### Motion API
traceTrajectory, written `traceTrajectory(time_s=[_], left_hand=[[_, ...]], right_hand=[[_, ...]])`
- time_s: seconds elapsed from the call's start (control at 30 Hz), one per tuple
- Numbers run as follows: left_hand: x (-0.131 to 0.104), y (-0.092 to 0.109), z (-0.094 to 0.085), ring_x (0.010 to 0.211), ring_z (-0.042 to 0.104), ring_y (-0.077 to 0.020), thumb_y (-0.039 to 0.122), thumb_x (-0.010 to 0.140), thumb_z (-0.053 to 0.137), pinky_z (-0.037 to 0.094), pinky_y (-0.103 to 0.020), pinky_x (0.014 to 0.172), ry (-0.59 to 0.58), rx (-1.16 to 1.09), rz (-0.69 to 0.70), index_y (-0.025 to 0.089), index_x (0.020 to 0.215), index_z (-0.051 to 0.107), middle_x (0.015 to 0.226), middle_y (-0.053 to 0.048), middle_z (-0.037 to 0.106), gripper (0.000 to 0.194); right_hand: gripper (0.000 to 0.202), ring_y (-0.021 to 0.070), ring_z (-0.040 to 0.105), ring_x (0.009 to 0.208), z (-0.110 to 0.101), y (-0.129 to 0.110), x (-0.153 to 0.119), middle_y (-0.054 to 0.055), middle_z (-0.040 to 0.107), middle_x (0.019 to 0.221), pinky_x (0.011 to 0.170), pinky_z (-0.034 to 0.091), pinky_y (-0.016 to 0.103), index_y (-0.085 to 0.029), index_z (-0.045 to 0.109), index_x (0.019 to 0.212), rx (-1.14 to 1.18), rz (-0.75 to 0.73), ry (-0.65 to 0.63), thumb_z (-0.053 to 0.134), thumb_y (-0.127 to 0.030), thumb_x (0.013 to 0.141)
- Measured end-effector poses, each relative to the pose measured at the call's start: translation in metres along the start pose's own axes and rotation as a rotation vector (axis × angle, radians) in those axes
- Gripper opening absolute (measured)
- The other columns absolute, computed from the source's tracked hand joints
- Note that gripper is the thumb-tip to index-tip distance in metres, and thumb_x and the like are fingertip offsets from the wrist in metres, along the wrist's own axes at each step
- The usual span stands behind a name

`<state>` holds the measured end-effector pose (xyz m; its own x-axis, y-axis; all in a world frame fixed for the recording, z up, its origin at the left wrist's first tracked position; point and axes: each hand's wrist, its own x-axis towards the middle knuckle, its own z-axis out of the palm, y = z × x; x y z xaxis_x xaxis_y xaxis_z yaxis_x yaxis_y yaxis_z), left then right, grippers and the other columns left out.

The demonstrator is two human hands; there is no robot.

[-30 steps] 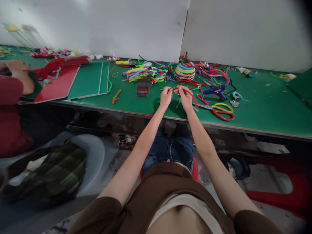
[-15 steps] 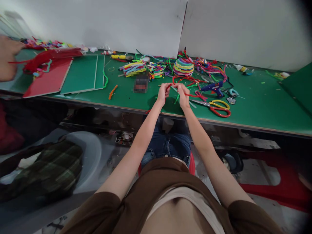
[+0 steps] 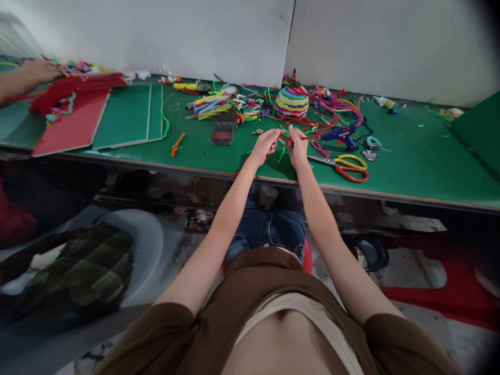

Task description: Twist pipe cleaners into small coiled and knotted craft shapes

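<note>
My left hand (image 3: 266,146) is closed on a red pipe cleaner (image 3: 312,136) above the front of the green table. Close beside it, my right hand (image 3: 297,146) pinches the same red strand, which sticks out to the right. Green pipe cleaner bits (image 3: 282,154) show between and below the hands. Scissors with yellow and red handles (image 3: 351,167) lie just right of my right hand, and a blue glue gun (image 3: 340,135) lies behind them. A striped ball-shaped piece (image 3: 291,102) stands behind the hands.
Colourful pipe cleaner bundles (image 3: 213,105) and a dark box (image 3: 223,129) lie to the left. Farther left are green boards (image 3: 125,117), a red board (image 3: 74,122) and another person's hand (image 3: 39,71). An orange twisted piece (image 3: 178,145) lies near the front edge.
My hands have turned slightly, and the red strand now points up and to the right instead of lying low. The other person's arm now reaches onto the table at the far left.
</note>
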<state>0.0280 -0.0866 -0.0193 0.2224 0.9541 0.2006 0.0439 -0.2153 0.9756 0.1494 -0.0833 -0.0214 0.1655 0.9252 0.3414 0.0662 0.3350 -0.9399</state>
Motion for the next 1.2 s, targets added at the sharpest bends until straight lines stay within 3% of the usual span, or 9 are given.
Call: traceTrajectory(time_s=[0.13, 0.3, 0.47, 0.57, 0.63, 0.77, 1.2], left_hand=[[-0.002, 0.003, -0.001, 0.056, 0.046, -0.0062, 0.032, 0.093, 0.044, 0.03, -0.02, 0.045, 0.037, -0.026, 0.023, 0.025, 0.116, 0.048, 0.076, 0.0, 0.058, 0.025], [0.0, -0.001, 0.0, 0.063, 0.051, -0.0047, 0.032, 0.094, 0.042, 0.03, -0.018, 0.047, 0.024, -0.041, 0.006, 0.021, 0.098, 0.047, 0.084, -0.001, 0.063, 0.013], [0.0, -0.003, 0.0, 0.063, 0.053, -0.0046, 0.035, 0.093, 0.046, 0.032, -0.016, 0.047, 0.037, -0.087, 0.036, 0.019, 0.09, 0.049, 0.078, 0.0, 0.06, 0.016], [0.0, -0.004, -0.001, 0.061, 0.051, -0.0043, 0.034, 0.09, 0.052, 0.03, -0.015, 0.045, 0.073, -0.178, 0.048, 0.018, 0.086, 0.052, 0.073, 0.001, 0.056, 0.016], [0.001, -0.004, -0.001, 0.06, 0.05, -0.0045, 0.032, 0.087, 0.056, 0.029, -0.014, 0.044, 0.092, -0.233, 0.058, 0.018, 0.083, 0.054, 0.071, 0.002, 0.054, 0.015], [0.002, -0.003, -0.001, 0.062, 0.051, -0.0053, 0.027, 0.087, 0.057, 0.031, -0.014, 0.045, 0.131, -0.28, 0.007, 0.018, 0.084, 0.057, 0.071, 0.002, 0.054, 0.009], [0.003, 0.001, 0.001, 0.069, 0.058, -0.0074, 0.028, 0.089, 0.052, 0.037, -0.015, 0.047, 0.193, -0.209, -0.096, 0.016, 0.09, 0.059, 0.08, -0.002, 0.063, 0.014]], right_hand=[[0.061, 0.0129, 0.045, 0.054, 0.0, 0.002, 0.002, -0.003, 0.032, 0.054, 0.049, 0.036, 0.03, -0.024, 0.035, 0.059, -0.03, 0.035, 0.013, 0.031, -0.084, 0.071], [0.058, 0.0156, 0.052, 0.059, -0.001, 0.004, 0.004, 0.0, 0.043, 0.058, 0.051, 0.041, 0.031, -0.024, 0.046, 0.066, 0.044, 0.082, 0.045, 0.033, -0.08, 0.074], [0.046, 0.013, 0.056, 0.066, 0.0, 0.001, 0.0, -0.002, 0.054, 0.068, 0.053, 0.041, 0.026, -0.025, 0.057, 0.086, 0.186, 0.028, -0.137, 0.06, -0.067, 0.069], [0.042, 0.0107, 0.057, 0.068, 0.0, 0.001, -0.002, -0.002, 0.059, 0.071, 0.053, 0.041, 0.023, -0.024, 0.062, 0.085, 0.228, 0.022, -0.227, 0.071, -0.057, 0.062], [0.039, 0.0092, 0.056, 0.066, 0.0, 0.003, -0.001, -0.003, 0.06, 0.07, 0.052, 0.039, 0.021, -0.023, 0.064, 0.081, 0.246, 0.022, -0.208, 0.075, -0.054, 0.06], [0.036, 0.0073, 0.05, 0.059, 0.0, 0.009, 0.002, -0.005, 0.057, 0.065, 0.051, 0.038, 0.02, -0.022, 0.066, 0.078, 0.226, -0.004, -0.139, 0.075, -0.052, 0.061], [0.049, 0.0086, 0.043, 0.056, 0.0, 0.015, 0.005, -0.004, 0.05, 0.061, 0.055, 0.037, 0.024, -0.021, 0.057, 0.074, -0.006, -0.096, -0.148, 0.058, -0.069, 0.068]])
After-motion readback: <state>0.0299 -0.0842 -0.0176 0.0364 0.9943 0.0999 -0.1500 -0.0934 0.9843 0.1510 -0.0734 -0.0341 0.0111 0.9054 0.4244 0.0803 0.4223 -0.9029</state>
